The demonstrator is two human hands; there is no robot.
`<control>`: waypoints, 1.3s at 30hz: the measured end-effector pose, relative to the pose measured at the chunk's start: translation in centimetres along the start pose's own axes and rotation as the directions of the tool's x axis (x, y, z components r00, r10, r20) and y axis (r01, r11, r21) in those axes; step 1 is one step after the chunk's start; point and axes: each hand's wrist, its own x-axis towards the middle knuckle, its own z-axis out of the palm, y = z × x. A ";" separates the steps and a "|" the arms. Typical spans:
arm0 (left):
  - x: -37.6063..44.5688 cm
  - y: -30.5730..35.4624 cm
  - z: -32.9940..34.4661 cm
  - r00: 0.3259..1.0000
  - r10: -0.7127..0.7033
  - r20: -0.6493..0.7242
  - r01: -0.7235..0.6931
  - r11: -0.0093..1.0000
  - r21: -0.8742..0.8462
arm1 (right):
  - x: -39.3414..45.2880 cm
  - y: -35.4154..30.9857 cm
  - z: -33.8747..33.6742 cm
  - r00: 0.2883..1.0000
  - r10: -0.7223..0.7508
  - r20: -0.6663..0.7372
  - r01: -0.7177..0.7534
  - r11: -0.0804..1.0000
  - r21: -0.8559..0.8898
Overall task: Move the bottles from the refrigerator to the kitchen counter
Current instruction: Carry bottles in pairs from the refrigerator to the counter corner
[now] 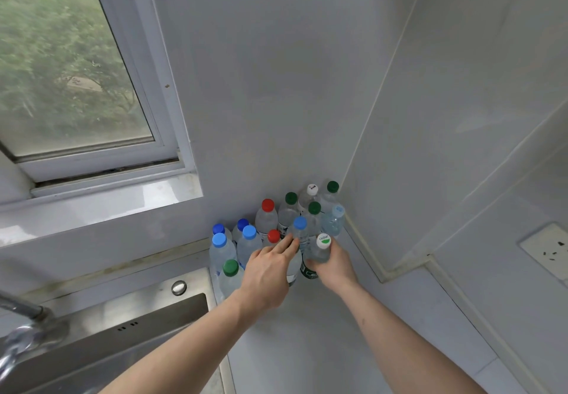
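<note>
A cluster of bottles (276, 233) stands packed in the corner of the desk (307, 332), tight against the wall and just beside the sink (123, 326). The right hand (335, 266) is curled round a white-capped bottle (321, 250), setting it at the cluster's near right edge. The left hand (267, 273) reaches in with fingers straight, its tips touching a blue-capped bottle (299, 230) in the middle of the group; it holds nothing.

The risk lies in the crowding. The bottles are tall, narrow and touching one another, so a nudge from the left fingertips could tip the blue-capped one into its neighbours and topple several at once. The white-capped bottle may also be pressed against a dark bottle (309, 270) at its base; if let go while leaning, it could fall. On the left, a green-capped bottle (230, 277) stands at the sink's rim, and a shove through the row could push it in. The refrigerator is out of view, so how many bottles remain there cannot be told.
</note>
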 end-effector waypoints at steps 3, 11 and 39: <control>-0.3 0.1 0.0 1.000 -0.001 0.006 0.001 1.000 -0.006 | -0.4 0.5 -0.1 0.999 -0.018 0.037 0.019 1.000 -0.011; -0.6 0.3 -0.3 0.997 -0.018 0.078 0.016 0.999 0.036 | -2.1 0.5 -0.9 1.000 -0.018 0.015 0.017 0.999 0.034; -16.7 10.0 -1.5 0.940 0.266 0.214 -0.233 0.958 -0.169 | -32.6 5.8 -9.2 0.988 0.106 -0.111 -0.095 0.991 0.096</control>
